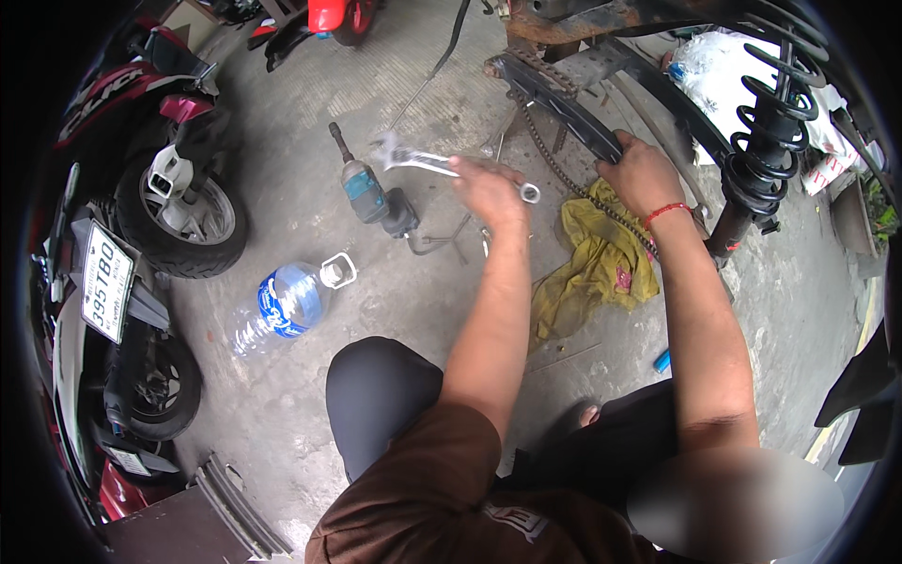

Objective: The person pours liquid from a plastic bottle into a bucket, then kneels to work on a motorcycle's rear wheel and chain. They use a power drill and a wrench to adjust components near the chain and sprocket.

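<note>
A silver combination wrench (427, 163) is closed in my left hand (490, 193), its ring end poking out on the right of the palm. The far end of the wrench is blurred. My right hand (645, 177), with a red bracelet at the wrist, grips the near end of a black metal bar (554, 105) that looks like a motorcycle swingarm. From that bar a drive chain (545, 141) hangs down past my right wrist. Under the chain lies a crumpled yellow cloth (601, 273). A teal and black cordless impact wrench (365, 191) lies on the floor left of my left hand.
A large clear plastic bottle (289, 299) lies on its side near my left knee. Parked motorcycles (193, 211) line the left edge. A black coil-spring shock absorber (770, 136) stands at the right, before white sacks (709, 75). A T-shaped tool (451, 240) lies on the concrete.
</note>
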### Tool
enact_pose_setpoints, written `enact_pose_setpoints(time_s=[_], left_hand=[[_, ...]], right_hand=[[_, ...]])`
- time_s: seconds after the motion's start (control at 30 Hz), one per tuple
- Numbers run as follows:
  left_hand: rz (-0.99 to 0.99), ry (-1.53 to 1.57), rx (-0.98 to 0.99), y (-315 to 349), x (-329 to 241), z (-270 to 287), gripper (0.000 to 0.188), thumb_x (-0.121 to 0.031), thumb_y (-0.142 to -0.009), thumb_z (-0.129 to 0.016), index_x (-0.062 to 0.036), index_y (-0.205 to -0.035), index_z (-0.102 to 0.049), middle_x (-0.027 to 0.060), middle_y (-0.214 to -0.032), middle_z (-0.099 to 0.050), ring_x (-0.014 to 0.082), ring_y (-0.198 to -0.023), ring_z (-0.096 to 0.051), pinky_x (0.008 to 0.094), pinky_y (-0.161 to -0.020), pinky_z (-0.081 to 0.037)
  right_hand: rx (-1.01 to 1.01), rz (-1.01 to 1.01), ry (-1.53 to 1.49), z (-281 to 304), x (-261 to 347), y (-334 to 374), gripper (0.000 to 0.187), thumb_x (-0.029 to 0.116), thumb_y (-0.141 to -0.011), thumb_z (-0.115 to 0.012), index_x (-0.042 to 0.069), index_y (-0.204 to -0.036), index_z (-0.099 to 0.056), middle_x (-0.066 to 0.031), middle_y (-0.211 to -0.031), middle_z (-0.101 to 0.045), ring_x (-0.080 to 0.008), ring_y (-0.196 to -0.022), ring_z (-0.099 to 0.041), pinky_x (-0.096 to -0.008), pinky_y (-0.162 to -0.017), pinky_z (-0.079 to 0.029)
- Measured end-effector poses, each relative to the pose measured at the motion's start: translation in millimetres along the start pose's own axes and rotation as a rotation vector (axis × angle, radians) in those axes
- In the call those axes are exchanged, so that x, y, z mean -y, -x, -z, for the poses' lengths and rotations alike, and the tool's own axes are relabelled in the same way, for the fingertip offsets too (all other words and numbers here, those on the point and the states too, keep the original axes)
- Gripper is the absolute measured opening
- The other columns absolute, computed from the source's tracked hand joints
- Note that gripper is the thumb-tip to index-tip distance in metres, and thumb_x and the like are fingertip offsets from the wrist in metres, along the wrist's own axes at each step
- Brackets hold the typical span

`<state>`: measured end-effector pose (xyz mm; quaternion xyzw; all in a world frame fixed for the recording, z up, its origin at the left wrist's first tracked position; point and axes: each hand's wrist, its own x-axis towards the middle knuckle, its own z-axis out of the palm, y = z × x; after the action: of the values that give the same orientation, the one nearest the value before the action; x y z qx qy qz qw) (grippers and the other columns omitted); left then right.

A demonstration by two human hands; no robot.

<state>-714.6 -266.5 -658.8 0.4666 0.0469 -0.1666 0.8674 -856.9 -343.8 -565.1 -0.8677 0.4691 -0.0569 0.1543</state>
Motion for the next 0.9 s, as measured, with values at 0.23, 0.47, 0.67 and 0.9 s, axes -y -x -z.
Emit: enact_pose_setpoints(time_s=[0.23, 0.47, 0.67, 0.9], left_hand=[[0.396, -0.234, 0.361, 23, 14, -19, 0.047, -0.047, -0.107, -0.036, -0.0124, -0.074, -0.038, 0.0008, -0.056, -0.038, 0.0153, -0.040, -0.040, 0.0321, -0.036, -0.039], [-0.123, 0.130, -0.113, -5, -17, -7, 0.043, -0.043, -0.107, -0.039, -0.0093, -0.080, -0.039, 0.0020, -0.058, -0.041, 0.0149, -0.042, -0.042, 0.0339, -0.037, -0.039], [0.256, -0.226, 0.299, 8, -10, -29, 0.042, -0.041, -0.107, -0.038, -0.0064, -0.084, -0.043, 0.0009, -0.056, -0.042, 0.0151, -0.039, -0.042, 0.0327, -0.035, -0.037], [-0.194, 0.208, -0.102, -14, -33, -17, 0.042, -0.042, -0.107, -0.039, -0.0086, -0.082, -0.043, 0.0013, -0.055, -0.042, 0.0156, -0.039, -0.041, 0.0320, -0.034, -0.036]], right_hand=[[-0.022, 0.000, 0.006, -4, -1, -2, 0.051, 0.026, -0.085, -0.068, 0.003, -0.129, -0.058, -0.0249, -0.110, -0.068, -0.0375, -0.105, -0.066, -0.0444, -0.093, -0.052], [-0.047, 0.050, 0.013, -7, -6, -4, 0.056, 0.031, -0.084, -0.068, 0.001, -0.130, -0.058, -0.0273, -0.103, -0.068, -0.0381, -0.099, -0.067, -0.0440, -0.089, -0.052], [0.024, -0.022, -0.017, 2, 1, 0, 0.050, 0.026, -0.085, -0.068, 0.004, -0.129, -0.059, -0.0252, -0.111, -0.068, -0.0371, -0.107, -0.065, -0.0445, -0.094, -0.051], [-0.065, 0.034, -0.003, -6, -5, -4, 0.057, 0.031, -0.084, -0.067, 0.002, -0.131, -0.057, -0.0277, -0.103, -0.068, -0.0385, -0.100, -0.067, -0.0442, -0.088, -0.052]])
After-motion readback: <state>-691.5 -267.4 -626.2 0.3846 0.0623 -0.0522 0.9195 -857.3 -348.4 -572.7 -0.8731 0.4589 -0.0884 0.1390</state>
